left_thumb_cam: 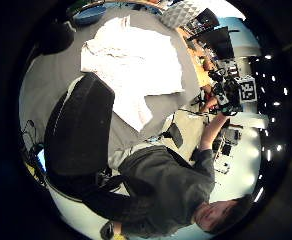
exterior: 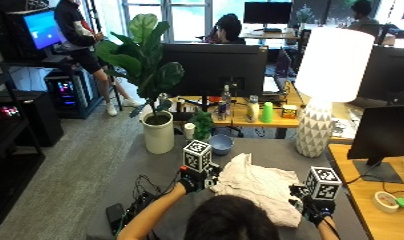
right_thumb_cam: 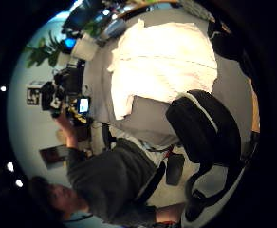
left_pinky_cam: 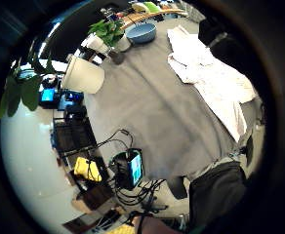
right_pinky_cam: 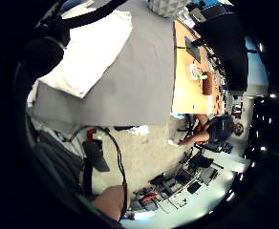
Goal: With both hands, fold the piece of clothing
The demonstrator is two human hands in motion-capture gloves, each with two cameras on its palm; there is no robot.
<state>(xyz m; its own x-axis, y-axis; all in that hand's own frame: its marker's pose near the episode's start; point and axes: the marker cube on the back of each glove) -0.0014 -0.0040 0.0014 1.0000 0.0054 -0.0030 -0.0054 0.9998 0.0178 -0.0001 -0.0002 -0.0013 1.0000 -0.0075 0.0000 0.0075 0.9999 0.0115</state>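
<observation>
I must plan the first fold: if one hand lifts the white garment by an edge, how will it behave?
The garment lies rumpled with soft creases on the grey table, so it is probably floppy and would sag. It looks thin, hence likely light. It may drag across the table rather than slide freely.

Office: desks [exterior: 255,119], monitors [exterior: 214,62].
</observation>
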